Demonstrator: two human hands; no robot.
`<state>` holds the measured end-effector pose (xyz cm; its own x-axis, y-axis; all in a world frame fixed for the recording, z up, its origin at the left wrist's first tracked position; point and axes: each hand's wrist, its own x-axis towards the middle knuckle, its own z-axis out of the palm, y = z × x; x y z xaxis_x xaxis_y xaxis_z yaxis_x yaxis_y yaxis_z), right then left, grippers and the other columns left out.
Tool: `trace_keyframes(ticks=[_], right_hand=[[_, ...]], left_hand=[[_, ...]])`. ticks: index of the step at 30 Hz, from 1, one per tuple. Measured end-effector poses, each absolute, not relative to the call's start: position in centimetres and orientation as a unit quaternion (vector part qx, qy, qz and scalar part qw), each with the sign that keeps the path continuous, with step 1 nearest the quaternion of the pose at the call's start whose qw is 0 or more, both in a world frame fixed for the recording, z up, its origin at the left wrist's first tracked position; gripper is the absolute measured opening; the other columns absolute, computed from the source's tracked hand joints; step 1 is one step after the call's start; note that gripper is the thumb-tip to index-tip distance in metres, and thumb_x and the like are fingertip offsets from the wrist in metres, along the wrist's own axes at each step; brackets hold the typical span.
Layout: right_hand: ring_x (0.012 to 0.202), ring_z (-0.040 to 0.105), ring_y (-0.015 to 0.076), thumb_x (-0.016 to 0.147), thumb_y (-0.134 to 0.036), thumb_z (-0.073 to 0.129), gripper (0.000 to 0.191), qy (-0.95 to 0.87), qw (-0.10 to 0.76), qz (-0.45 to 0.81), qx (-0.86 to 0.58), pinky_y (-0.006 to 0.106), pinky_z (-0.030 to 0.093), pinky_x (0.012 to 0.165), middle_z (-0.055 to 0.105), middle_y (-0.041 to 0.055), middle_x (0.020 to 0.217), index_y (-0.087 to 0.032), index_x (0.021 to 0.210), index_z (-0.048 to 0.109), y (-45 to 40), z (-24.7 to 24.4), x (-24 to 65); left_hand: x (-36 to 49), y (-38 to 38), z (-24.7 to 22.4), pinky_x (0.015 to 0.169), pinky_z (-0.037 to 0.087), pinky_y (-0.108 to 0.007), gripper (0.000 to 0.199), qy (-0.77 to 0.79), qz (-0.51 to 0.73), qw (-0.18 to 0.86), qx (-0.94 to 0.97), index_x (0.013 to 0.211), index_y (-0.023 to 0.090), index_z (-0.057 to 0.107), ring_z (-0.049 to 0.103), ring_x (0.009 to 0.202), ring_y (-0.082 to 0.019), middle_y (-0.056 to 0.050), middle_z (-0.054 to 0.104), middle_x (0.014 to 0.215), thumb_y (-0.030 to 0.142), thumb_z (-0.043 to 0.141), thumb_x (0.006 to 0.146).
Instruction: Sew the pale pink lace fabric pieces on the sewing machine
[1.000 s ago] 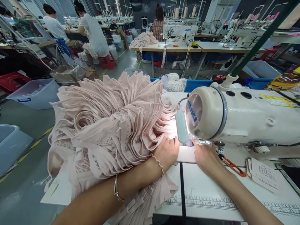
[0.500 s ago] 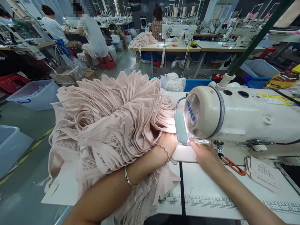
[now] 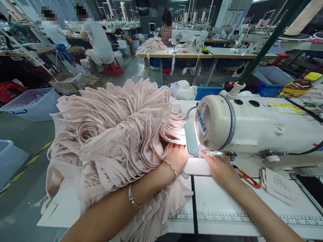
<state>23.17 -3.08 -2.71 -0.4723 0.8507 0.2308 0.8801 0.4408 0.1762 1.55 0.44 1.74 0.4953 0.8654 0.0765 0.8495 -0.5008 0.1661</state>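
A large heap of pale pink lace-trimmed fabric pieces lies bunched at the left of the sewing machine. My left hand, with a bracelet and a bangle on its arm, is closed on the pink fabric close to the needle area, its fingertips partly hidden. On the other side of the needle, my right hand has its fingers pressed together by the presser foot; what lies under the fingertips cannot be made out. A grey-green lamp-like part hangs over the lit sewing spot and hides the needle.
Orange-handled thread snips and paper slips lie right of my right hand. A printed ruler runs along the table's front. A yellow-capped bottle stands behind the machine. Plastic bins and seated co-workers are beyond.
The whole view has shifted slightly, so the scene sits a little further left. Both hands stay by the needle area, with hardly any movement against the machine.
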Motion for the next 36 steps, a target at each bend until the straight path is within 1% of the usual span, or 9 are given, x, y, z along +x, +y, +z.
trace_keyframes(ticks=[4,7,9,11,16,22,26,29,36], right_hand=[[0.088,0.062,0.0226,0.077,0.004,0.037,0.068,-0.837,0.003,-0.095,-0.540,0.037,0.047,0.085,0.071,0.0086,0.102,-0.024,0.134,0.061,-3.2,-1.9,22.3],[0.087,0.062,0.0231,0.079,0.005,0.037,0.066,-0.825,-0.018,-0.114,-0.553,0.039,0.046,0.086,0.070,0.0115,0.108,-0.024,0.132,0.062,-3.3,-1.6,21.6],[0.087,0.062,0.0231,0.080,0.005,0.037,0.063,-0.820,-0.031,-0.126,-0.557,0.038,0.046,0.085,0.068,0.0142,0.113,-0.022,0.131,0.062,-3.4,-1.6,21.2],[0.085,0.062,0.0222,0.080,0.005,0.036,0.063,-0.818,-0.049,-0.125,-0.559,0.038,0.046,0.085,0.068,0.0157,0.113,-0.020,0.132,0.061,-3.5,-1.7,21.0],[0.077,0.061,0.0188,0.082,0.004,0.034,0.067,-0.814,-0.078,-0.079,-0.571,0.039,0.046,0.086,0.066,0.0155,0.115,-0.021,0.141,0.053,-3.3,-1.9,21.1],[0.092,0.061,0.0234,0.084,-0.002,0.040,0.066,-0.806,-0.092,-0.034,-0.583,0.038,0.046,0.087,0.062,0.0179,0.122,-0.022,0.147,0.046,-2.9,-1.5,21.0],[0.085,0.061,0.0223,0.086,-0.003,0.037,0.065,-0.795,-0.119,-0.004,-0.595,0.038,0.045,0.086,0.066,0.0148,0.109,-0.023,0.147,0.046,-2.8,-1.0,20.7],[0.088,0.061,0.0230,0.087,-0.003,0.036,0.066,-0.789,-0.115,0.010,-0.604,0.036,0.045,0.084,0.066,0.0127,0.103,-0.024,0.148,0.045,-2.8,-0.9,20.8],[0.084,0.062,0.0205,0.092,-0.007,0.031,0.056,-0.797,-0.032,0.052,-0.601,0.032,0.041,0.077,0.069,0.0103,0.102,-0.023,0.140,0.055,-2.7,-1.2,21.4]], left_hand=[[0.2,-1.0,1.6,0.080,0.046,-0.035,0.014,0.474,0.098,0.049,0.874,0.088,0.017,0.059,0.063,0.085,-0.023,-0.005,0.064,0.083,0.027,0.058,0.097],[-0.3,-1.4,1.4,0.074,0.045,-0.032,0.034,0.417,0.132,0.058,0.897,0.088,0.018,0.057,0.061,0.082,-0.022,-0.002,0.062,0.083,0.048,0.073,0.086],[-0.3,-1.3,1.2,0.073,0.045,-0.032,0.045,0.392,0.142,0.069,0.906,0.090,0.017,0.057,0.061,0.083,-0.022,-0.002,0.061,0.082,0.054,0.079,0.078],[-0.2,-1.3,0.9,0.073,0.044,-0.032,0.046,0.385,0.150,0.078,0.907,0.093,0.017,0.057,0.061,0.085,-0.022,-0.002,0.061,0.083,0.052,0.081,0.076],[-0.2,-1.3,0.5,0.073,0.043,-0.030,0.026,0.374,0.163,0.050,0.911,0.091,0.018,0.057,0.060,0.087,-0.021,-0.001,0.061,0.083,0.032,0.078,0.084],[-0.4,-1.5,0.1,0.072,0.042,-0.029,0.011,0.341,0.190,-0.002,0.921,0.085,0.018,0.056,0.057,0.086,-0.019,-0.001,0.059,0.082,0.018,0.064,0.092],[-0.4,-1.5,0.0,0.073,0.042,-0.029,0.016,0.349,0.182,-0.013,0.919,0.084,0.019,0.055,0.055,0.085,-0.018,-0.002,0.057,0.082,0.012,0.049,0.098],[-0.4,-1.6,0.0,0.072,0.042,-0.027,0.019,0.358,0.172,-0.017,0.917,0.085,0.018,0.056,0.054,0.084,-0.018,-0.002,0.056,0.082,0.012,0.046,0.100],[-0.5,-1.7,0.1,0.072,0.046,-0.027,0.027,0.326,0.171,-0.034,0.929,0.084,0.016,0.057,0.056,0.085,-0.017,-0.004,0.058,0.085,0.007,0.038,0.100]])
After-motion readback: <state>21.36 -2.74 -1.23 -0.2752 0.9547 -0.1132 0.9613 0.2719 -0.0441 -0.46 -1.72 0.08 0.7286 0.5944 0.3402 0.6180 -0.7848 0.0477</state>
